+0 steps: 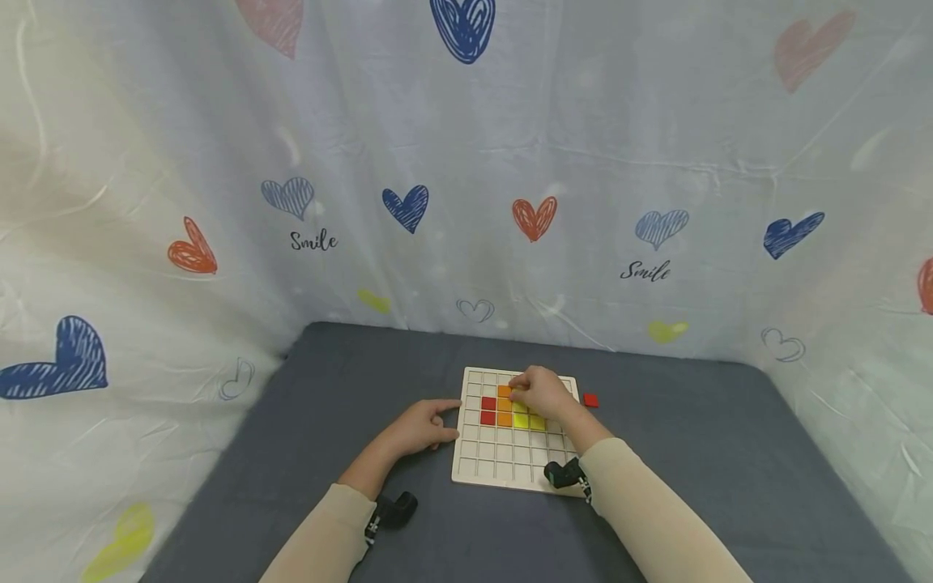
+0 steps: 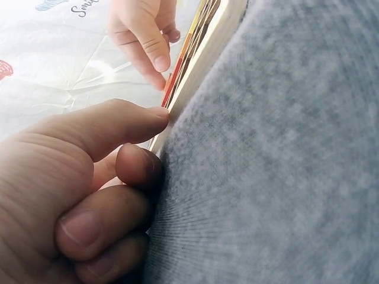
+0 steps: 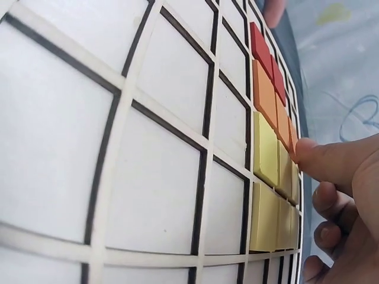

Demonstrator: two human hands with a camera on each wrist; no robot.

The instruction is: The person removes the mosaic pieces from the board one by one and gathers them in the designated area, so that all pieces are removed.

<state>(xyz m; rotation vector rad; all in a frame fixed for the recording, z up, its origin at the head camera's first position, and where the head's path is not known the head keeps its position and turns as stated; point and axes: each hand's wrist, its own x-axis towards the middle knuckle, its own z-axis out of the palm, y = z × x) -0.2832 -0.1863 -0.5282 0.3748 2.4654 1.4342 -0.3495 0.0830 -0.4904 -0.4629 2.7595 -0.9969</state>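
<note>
A flat wooden board [image 1: 496,470] (pale, squarish, ruled into a grid of small cells by thin raised strips) lies on a dark grey cloth [image 1: 364,389], whose surface looks soft and fine-ribbed up close; toward the board's far half sits a block of smooth, square-cut tiles, with red tiles [image 1: 487,418] nearest its left edge, orange tiles [image 1: 504,419] beside them, then yellow tiles [image 1: 538,423], partly hidden under the right hand [image 1: 550,394].

The right hand reaches over the board from its right side, fingers bent and thumb tip touching the farthest orange tile; whether it pinches that tile or merely presses it, I cannot tell. The left hand [image 1: 419,425] is beside the board's left edge, forefinger and thumb stretched out against the wooden rim, not gripping it; in the left wrist view its other fingers are bent.

Just right of the board, a loose red tile [image 1: 591,400] lies flat on the cloth; nearer than the board come two plain beige sleeves [image 1: 649,510]; behind it hangs a pale, creased curtain [image 1: 466,259], printed with scribbled hearts.
</note>
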